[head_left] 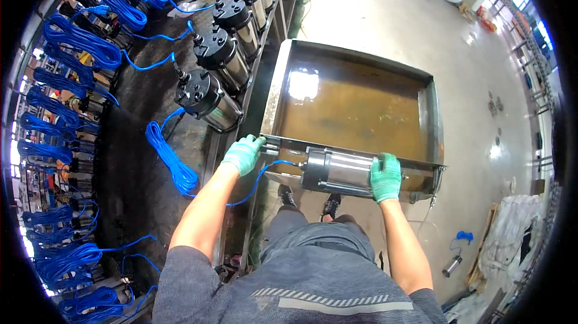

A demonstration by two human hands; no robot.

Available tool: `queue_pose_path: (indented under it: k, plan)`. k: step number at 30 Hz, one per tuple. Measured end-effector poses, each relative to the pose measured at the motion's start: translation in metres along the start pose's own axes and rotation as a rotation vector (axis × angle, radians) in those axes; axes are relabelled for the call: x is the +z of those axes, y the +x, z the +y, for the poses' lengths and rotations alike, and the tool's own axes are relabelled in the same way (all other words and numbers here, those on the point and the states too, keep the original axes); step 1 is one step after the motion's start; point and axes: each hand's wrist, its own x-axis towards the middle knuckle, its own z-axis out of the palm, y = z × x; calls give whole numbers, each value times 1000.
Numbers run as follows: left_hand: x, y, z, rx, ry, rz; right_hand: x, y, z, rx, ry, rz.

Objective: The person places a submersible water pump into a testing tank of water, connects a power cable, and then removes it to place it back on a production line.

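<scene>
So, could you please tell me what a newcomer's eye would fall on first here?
Probably the rectangular metal tank of murky brown water, mid-picture. Along its near edge lies a shiny steel cylinder with a black end, the green-gloved right hand on it. Bright blue coiled cables line the left side.

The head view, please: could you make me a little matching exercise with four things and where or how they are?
1. right hand
2. left hand
3. tank
4. cable coil nearest the left forearm

A. holds brownish liquid
B. blue, on the dark bench
C. on the metal cylinder lying sideways
D. at the tank's left edge

Pairs: 1-C, 2-D, 3-A, 4-B.
</scene>
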Motion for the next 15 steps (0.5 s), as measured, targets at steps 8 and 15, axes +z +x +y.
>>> queue_pose_path:
  k: [8,15]
  plan:
    - [-16,3,18,8,-498,258,-2,-3,-3,27,-32,29]
    - [28,-23,33,-5,-1175,54,2,1,-2,12,-53,38]
